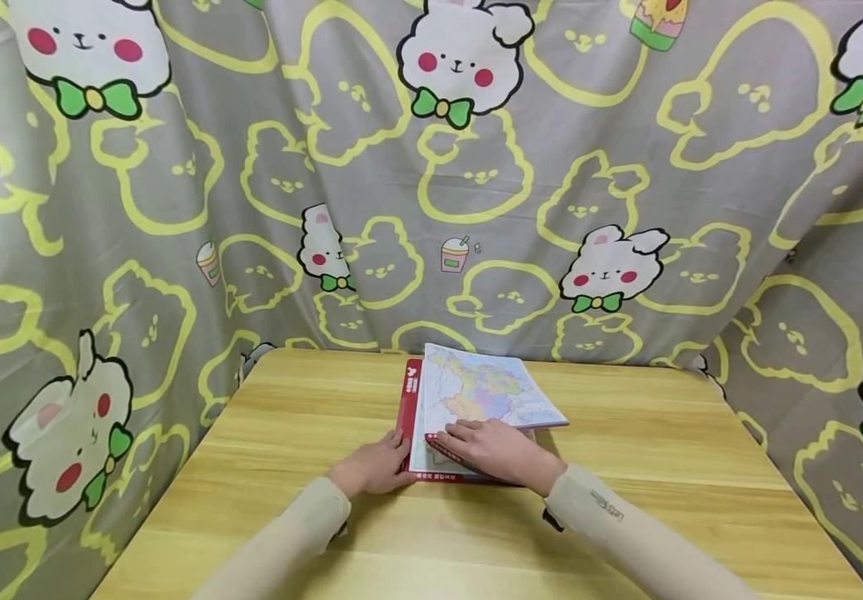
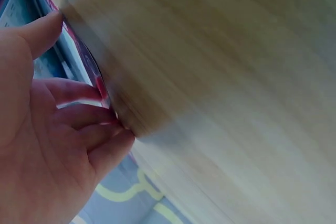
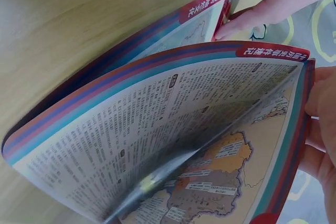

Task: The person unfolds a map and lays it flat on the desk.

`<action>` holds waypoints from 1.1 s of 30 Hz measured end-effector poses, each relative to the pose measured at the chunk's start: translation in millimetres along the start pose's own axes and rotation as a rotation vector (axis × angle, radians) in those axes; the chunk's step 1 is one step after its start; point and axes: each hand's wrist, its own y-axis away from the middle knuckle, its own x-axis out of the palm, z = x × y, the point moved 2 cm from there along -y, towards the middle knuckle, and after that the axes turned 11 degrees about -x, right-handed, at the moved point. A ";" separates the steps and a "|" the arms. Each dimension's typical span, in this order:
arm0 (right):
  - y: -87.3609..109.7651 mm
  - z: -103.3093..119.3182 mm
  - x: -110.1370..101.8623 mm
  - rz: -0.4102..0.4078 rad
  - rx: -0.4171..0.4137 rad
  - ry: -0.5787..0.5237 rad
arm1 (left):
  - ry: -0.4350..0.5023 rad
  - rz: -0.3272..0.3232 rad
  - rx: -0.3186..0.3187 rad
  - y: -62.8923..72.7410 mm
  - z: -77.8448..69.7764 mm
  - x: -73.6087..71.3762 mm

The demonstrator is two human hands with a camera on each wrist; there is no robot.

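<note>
Inside the map (image 1: 480, 383), gripped by right hand (image 1: 502, 452), text (image 3: 157, 111) is shown only at right wrist; lower sheet (image 1: 406, 404) touched by loose left hand (image 1: 374, 463)

maps (image 1: 480, 385): 2+ | fingers (image 1: 461, 437): 2 sets | sleeves (image 1: 611, 521): 2 | table (image 1: 289, 404): 1

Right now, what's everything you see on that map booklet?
The map booklet lies on the table, partly open, upper leaves lifted. It looks like glossy paper: a colorful map faces up; parted leaves below show print and another map. It has a red left edge, striped borders and red tabs with white writing. The left hand touches that edge; the right hand holds the lifted leaves.
</note>
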 end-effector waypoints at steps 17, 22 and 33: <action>23.9 -8.9 -18.9 -0.114 -0.047 0.159 | -0.052 -0.007 -0.055 0.3 -10.4 1.9; 33.9 -15.4 -25.2 -0.155 -0.050 0.166 | -0.049 0.005 -0.065 1.0 -10.7 1.3; 53.9 -20.4 -29.3 -0.203 -0.064 0.184 | -0.037 0.025 -0.078 2.5 -6.4 0.8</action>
